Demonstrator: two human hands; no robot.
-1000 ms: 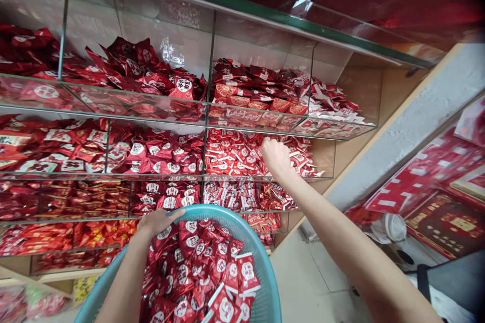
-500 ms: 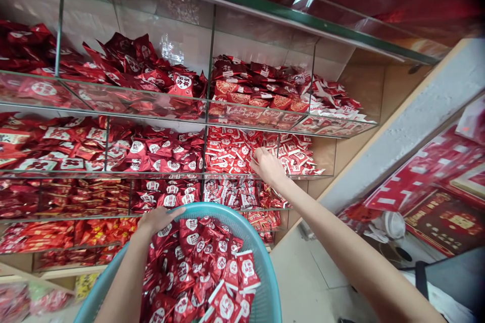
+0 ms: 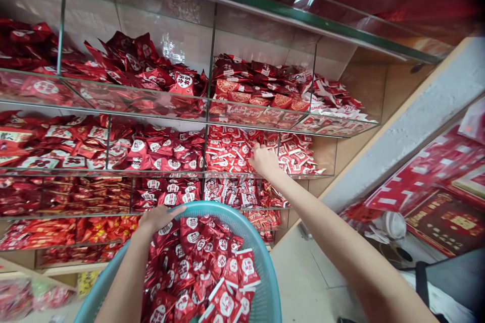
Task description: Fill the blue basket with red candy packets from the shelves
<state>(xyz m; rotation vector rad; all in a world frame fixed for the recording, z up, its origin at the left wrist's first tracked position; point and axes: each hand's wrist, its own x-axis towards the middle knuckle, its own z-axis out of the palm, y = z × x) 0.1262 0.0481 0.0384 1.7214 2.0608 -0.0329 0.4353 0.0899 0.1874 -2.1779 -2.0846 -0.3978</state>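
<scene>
My left hand [image 3: 156, 219] grips the far rim of a round teal plastic basket [image 3: 273, 268], the thumb side lying along the edge. The basket holds a heap of red wrapped packets [image 3: 191, 262] with white round labels. Ahead to the right, my right hand [image 3: 264, 161] reaches into a clear-fronted shelf compartment with small red-and-white packets [image 3: 227, 151]. Its fingers are curled at the packets. Whatever lies between the fingertips is hidden from view.
Glass shelves [image 3: 162, 113] with upright dividers stand in tiers, filled with red packets. A wooden side panel [image 3: 386, 86] and grey wall border them at right. Red boxes [image 3: 447, 219] and a white cup [image 3: 394, 224] lie at far right. Pale floor tiles [image 3: 310, 282] show below.
My right hand has shifted only slightly at the compartment, its fingers a little more curled. My left hand and the basket stay nearly the same.
</scene>
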